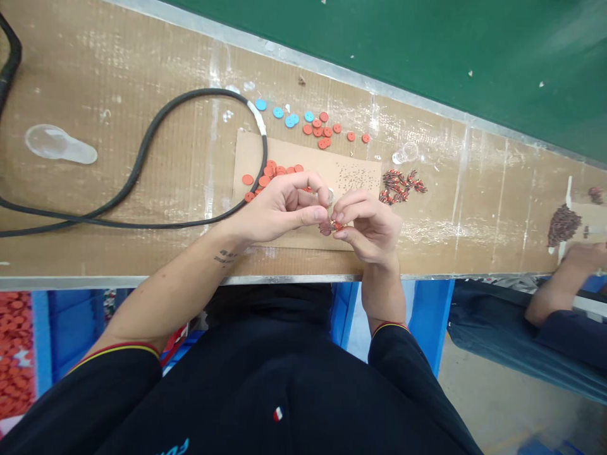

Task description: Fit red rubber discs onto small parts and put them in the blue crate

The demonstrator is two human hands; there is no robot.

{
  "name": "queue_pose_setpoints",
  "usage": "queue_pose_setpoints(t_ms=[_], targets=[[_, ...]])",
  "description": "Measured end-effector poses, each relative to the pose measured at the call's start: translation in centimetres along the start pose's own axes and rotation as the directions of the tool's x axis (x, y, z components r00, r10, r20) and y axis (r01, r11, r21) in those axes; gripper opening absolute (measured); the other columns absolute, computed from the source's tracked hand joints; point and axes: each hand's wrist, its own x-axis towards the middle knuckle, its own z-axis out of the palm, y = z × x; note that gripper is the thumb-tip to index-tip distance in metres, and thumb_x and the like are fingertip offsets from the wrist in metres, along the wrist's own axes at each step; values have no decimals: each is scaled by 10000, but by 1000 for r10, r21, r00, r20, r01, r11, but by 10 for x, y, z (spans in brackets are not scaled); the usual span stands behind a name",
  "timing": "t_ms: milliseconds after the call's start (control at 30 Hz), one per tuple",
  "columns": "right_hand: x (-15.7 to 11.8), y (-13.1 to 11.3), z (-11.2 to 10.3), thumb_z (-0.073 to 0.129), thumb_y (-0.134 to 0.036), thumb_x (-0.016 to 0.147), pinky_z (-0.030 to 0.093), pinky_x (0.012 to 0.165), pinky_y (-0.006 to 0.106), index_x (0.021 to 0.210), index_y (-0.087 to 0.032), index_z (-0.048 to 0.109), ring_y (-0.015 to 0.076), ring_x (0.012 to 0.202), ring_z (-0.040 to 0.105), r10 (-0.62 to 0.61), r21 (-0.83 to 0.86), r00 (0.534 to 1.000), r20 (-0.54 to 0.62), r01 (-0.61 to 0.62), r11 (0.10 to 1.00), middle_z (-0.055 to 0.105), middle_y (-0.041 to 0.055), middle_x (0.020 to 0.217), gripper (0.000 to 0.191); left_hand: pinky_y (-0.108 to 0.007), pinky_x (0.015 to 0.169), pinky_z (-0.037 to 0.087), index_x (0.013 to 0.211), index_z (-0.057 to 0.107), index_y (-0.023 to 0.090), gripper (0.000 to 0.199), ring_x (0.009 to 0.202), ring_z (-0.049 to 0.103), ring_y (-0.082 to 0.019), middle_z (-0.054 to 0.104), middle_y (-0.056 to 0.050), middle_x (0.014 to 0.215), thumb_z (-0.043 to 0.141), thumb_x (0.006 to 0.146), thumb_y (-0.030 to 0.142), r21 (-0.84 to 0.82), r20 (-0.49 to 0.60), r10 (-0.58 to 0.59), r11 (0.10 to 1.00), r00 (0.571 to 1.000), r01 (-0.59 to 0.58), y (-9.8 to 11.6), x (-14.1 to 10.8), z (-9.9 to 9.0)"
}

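Observation:
Above the cardboard sheet (303, 243), both my hands meet at the fingertips. My left hand (287, 208) is closed in a loose pinch, and a small clear, shiny bit (331, 196) shows by its index fingertip. Whether its thumb and fingers grip anything more is hidden. Thumb and fingers of my right hand (367, 224) are pinched on a small red part (337, 225). Round red discs (265, 180) lie beside and behind my left hand. Tiny dark specks (355, 175) cover the sheet's far right, and a pile of small red-and-dark parts (401, 186) lies right of it.
A thick black cable (142, 151) loops over the table's left and onto the sheet. Blue discs (278, 112) and more red discs (327, 131) lie farther back. A clear plastic scoop (59, 144) rests at left. At far right, another person's arm (564, 278) reaches beside a dark pile (564, 225).

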Motion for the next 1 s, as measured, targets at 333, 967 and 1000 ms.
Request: queue_pose_setpoints(t_ms=[333, 967, 1000], targets=[[-1, 2, 1, 715, -412, 990, 596, 685, 289, 1022, -272, 680, 129, 781, 716, 5, -58, 994, -113, -11, 998, 703, -36, 867, 147, -219, 483, 509, 915, 658, 209, 406, 599, 720, -146, 774, -48, 760, 853, 865, 561, 1, 12, 38, 999, 999, -39, -1, 0, 1], [-2, 4, 4, 700, -437, 994, 550, 603, 270, 976, -265, 669, 119, 714, 723, 5, -47, 986, -164, -13, 999, 699, -52, 786, 176, -241, 686, 656, 837, 689, 183, 373, 748, 783, -162, 767, -40, 801, 925, 809, 469, 48, -43, 59, 997, 997, -57, -2, -2, 7], [-2, 4, 4, 699, -439, 995, 548, 604, 269, 975, -265, 668, 118, 713, 722, 5, -45, 986, -164, -12, 999, 697, -53, 783, 178, -241, 685, 656, 837, 691, 182, 367, 749, 783, -163, 767, -40, 803, 925, 811, 463, 47, -42, 57, 997, 997, -56, -2, -2, 7]])
